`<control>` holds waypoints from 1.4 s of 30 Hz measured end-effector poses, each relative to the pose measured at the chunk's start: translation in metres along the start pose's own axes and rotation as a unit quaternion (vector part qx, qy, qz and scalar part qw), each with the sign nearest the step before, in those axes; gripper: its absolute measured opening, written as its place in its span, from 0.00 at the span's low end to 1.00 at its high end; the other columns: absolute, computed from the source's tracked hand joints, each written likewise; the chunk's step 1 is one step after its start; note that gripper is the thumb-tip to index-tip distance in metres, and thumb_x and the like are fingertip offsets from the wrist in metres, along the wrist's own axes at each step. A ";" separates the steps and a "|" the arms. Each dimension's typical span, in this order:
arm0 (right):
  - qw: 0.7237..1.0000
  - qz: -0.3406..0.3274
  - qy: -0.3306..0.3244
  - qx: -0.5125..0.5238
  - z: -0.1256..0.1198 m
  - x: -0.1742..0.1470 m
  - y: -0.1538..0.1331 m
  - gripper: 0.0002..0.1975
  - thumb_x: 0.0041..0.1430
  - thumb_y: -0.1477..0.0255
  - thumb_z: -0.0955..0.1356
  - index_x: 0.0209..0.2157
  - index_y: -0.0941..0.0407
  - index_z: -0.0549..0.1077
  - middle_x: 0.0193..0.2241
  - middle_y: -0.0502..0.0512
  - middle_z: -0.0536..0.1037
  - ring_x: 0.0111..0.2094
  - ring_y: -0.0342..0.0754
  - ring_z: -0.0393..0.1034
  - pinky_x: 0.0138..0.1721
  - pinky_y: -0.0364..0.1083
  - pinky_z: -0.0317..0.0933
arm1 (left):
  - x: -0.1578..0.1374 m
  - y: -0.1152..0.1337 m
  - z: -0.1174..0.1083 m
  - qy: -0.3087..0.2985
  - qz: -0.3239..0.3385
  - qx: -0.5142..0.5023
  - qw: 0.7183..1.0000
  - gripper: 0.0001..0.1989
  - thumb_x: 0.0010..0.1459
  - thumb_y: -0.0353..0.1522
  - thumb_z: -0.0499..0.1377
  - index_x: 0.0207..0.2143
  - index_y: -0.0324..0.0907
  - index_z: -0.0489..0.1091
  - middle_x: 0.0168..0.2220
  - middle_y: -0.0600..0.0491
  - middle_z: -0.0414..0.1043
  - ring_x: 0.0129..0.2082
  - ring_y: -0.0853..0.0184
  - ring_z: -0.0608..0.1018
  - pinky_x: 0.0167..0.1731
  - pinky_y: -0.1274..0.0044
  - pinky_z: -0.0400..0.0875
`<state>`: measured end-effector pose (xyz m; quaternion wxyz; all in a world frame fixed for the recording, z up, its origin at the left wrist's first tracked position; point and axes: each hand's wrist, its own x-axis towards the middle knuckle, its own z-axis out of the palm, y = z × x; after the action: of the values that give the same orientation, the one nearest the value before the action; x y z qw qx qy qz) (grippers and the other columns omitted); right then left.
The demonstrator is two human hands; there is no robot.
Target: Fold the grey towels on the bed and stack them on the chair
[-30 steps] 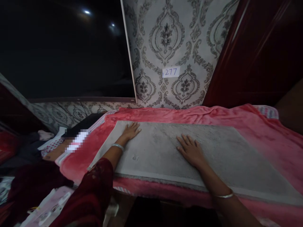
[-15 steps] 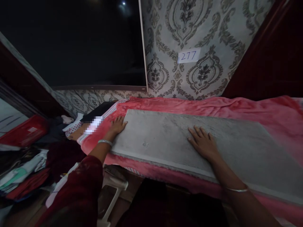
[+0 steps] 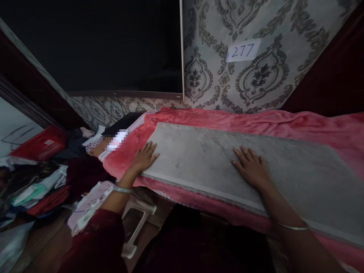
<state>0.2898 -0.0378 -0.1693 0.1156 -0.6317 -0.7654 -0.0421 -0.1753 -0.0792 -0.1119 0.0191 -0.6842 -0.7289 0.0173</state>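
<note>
A long grey fabric piece [image 3: 196, 163] with a plush-looking surface and a thick, layered front edge lies flat across a pink blanket [image 3: 127, 155]. My left hand [image 3: 145, 157] rests palm down at the left edge of the grey piece, fingers spread. Farther right, my right hand [image 3: 253, 167] presses flat on its upper surface, with the fingers apart. Neither hand grasps anything. Faint rubbed marks show on the grey surface near both hands.
A large dark television [image 3: 93, 49] hangs on the patterned wall, beside a paper marked 277 [image 3: 243, 50]. Heaped clothes [image 3: 42, 193] and a red bin [image 3: 41, 144] lie at the left. Below my left arm stands a white plastic stool [image 3: 139, 227].
The view has tilted down and shifted left. My left hand has slid a little towards me along the left edge; my right hand stays in about the same place on the fabric.
</note>
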 end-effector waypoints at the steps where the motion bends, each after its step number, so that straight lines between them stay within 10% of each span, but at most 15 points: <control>1: 1.000 0.000 0.000 0.001 0.000 0.000 0.000 0.31 0.71 0.54 0.52 0.70 0.48 0.58 0.71 0.57 0.55 0.70 0.61 0.47 0.64 0.68 0.49 | -0.003 -0.008 0.000 -0.001 -0.017 0.001 1.000 0.33 0.70 0.48 0.41 0.73 0.47 0.47 0.74 0.47 0.42 0.73 0.54 0.51 0.68 0.56 0.52; 15: 1.000 0.007 -0.006 0.024 0.001 0.002 -0.001 0.31 0.71 0.54 0.53 0.70 0.48 0.57 0.71 0.57 0.53 0.71 0.63 0.44 0.65 0.70 0.46 | -0.016 -0.031 0.004 0.014 -0.050 -0.018 0.999 0.32 0.70 0.44 0.40 0.72 0.40 0.49 0.72 0.45 0.50 0.72 0.58 0.53 0.69 0.58 0.48; 22: 1.000 0.018 -0.018 0.013 -0.007 0.003 -0.008 0.29 0.72 0.56 0.55 0.70 0.47 0.57 0.72 0.55 0.51 0.71 0.61 0.43 0.66 0.68 0.45 | -0.006 -0.003 -0.013 0.019 -0.096 0.000 0.995 0.33 0.69 0.45 0.43 0.70 0.38 0.55 0.72 0.40 0.49 0.72 0.49 0.53 0.65 0.48 0.53; 33: 0.999 0.023 -0.029 0.009 -0.014 0.003 -0.011 0.29 0.72 0.57 0.55 0.71 0.46 0.55 0.72 0.53 0.49 0.72 0.58 0.42 0.67 0.65 0.45 | 0.069 0.162 -0.020 0.022 0.285 -0.079 0.955 0.35 0.69 0.46 0.46 0.72 0.41 0.48 0.73 0.39 0.44 0.73 0.53 0.49 0.68 0.51 0.45; 42: 0.999 0.023 -0.028 0.017 -0.013 0.004 -0.011 0.30 0.72 0.56 0.55 0.71 0.47 0.55 0.72 0.55 0.50 0.72 0.59 0.41 0.67 0.66 0.43 | 0.081 0.178 -0.008 0.007 0.425 -0.035 0.904 0.31 0.69 0.45 0.47 0.71 0.48 0.51 0.73 0.45 0.48 0.73 0.52 0.49 0.68 0.49 0.44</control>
<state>0.2800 -0.0391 -0.1549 0.1058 -0.6480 -0.7542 -0.0080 -0.0025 0.0125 -0.1127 -0.0091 -0.9295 -0.3686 -0.0062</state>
